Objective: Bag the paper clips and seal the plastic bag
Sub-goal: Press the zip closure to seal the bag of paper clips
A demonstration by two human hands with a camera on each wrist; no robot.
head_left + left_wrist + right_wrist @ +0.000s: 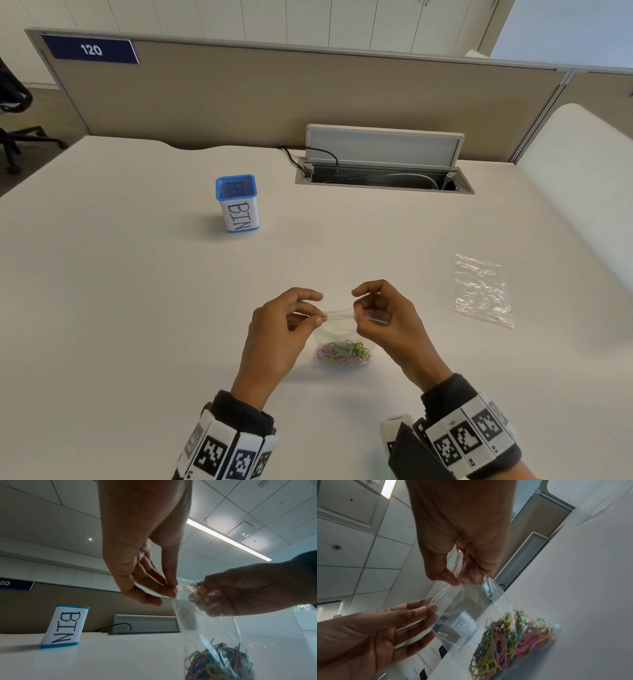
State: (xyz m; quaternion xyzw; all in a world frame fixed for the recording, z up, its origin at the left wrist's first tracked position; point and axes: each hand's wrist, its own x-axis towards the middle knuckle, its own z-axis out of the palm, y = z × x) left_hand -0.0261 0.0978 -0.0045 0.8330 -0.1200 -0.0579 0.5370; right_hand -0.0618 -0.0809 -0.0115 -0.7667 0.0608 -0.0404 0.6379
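A clear plastic bag (pixel 337 330) stands upright on the white desk, its bottom resting on the surface. Several coloured paper clips (pixel 343 352) lie heaped in its bottom, also plain in the wrist views as paper clips (pixel 217 664) and paper clips (pixel 510 638). My left hand (pixel 317 317) pinches the bag's top strip at its left end between thumb and fingertips. My right hand (pixel 358 313) pinches the same strip at its right end. The bag (pixel 471 605) stretches between the two pinches. In the left wrist view the left hand (pixel 171 589) meets the bag (pixel 205 628) at its upper corner.
A blue-rimmed holder labelled BIN (pixel 238 204) stands upright at the back left. A second, empty clear bag (pixel 481 289) lies flat to the right. An open cable hatch (pixel 383 171) with a raised lid sits at the back, before the partition.
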